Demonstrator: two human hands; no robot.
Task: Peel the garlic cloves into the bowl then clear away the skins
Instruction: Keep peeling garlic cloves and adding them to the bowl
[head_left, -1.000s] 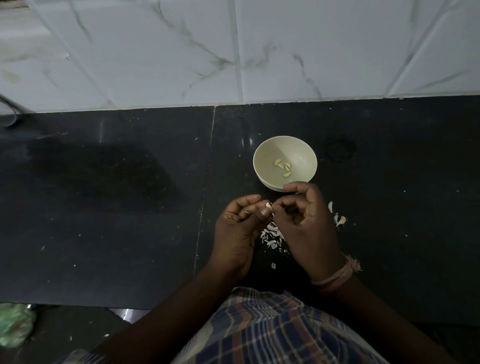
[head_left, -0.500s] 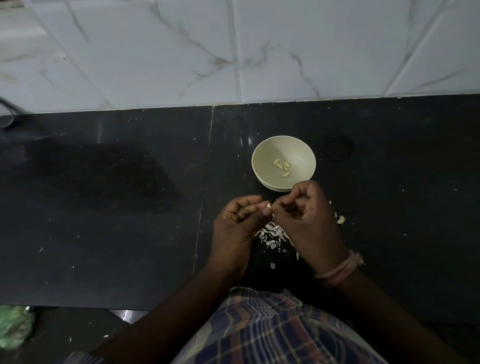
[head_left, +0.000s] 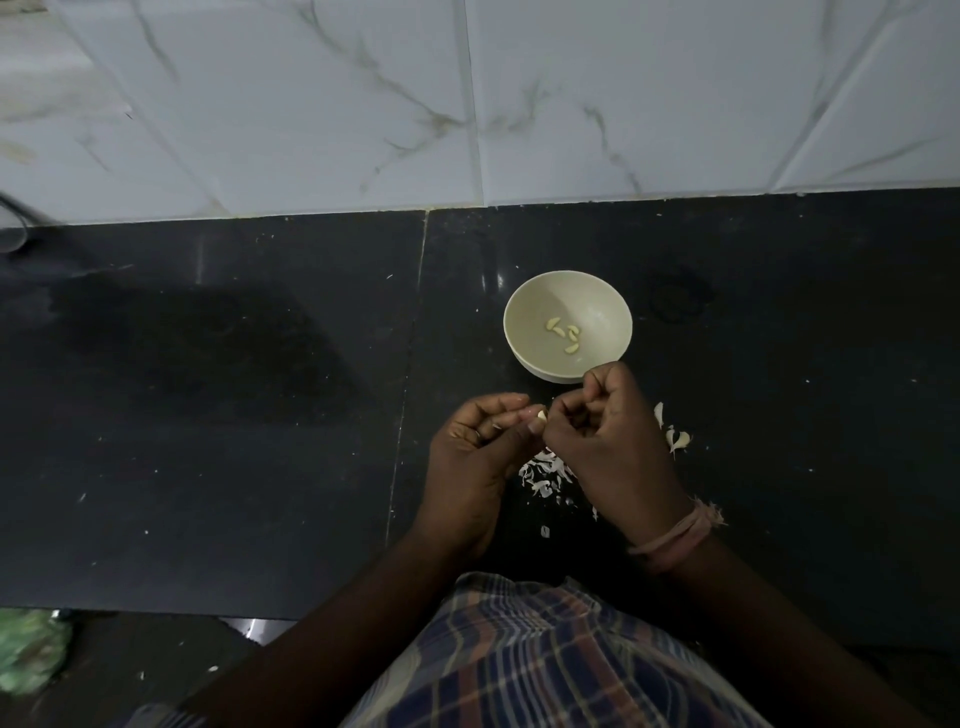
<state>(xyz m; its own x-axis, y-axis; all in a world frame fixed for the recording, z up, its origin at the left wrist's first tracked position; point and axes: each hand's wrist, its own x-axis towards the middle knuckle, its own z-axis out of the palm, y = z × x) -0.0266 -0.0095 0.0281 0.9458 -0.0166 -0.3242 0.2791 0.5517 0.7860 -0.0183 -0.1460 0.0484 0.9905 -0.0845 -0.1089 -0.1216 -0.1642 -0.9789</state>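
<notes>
A small cream bowl (head_left: 524, 332) stands on the black counter with a few peeled garlic cloves (head_left: 565, 335) inside. Just in front of it my left hand (head_left: 478, 452) pinches a small garlic clove (head_left: 542, 415) between thumb and fingertips. My right hand (head_left: 608, 441) meets it with curled fingers picking at the same clove. A heap of white garlic skins (head_left: 545, 473) lies on the counter beneath my hands. Unpeeled cloves (head_left: 678, 439) lie to the right of my right hand.
The black stone counter (head_left: 260, 415) runs back to a white marbled tile wall (head_left: 467, 104). A seam in the counter runs just left of the bowl. Something green (head_left: 28, 649) sits at the lower left, below the counter edge.
My right hand has shifted slightly right and turned, its fingers curling tighter at the clove. The cloves to its right show more. My left hand has stayed in place.
</notes>
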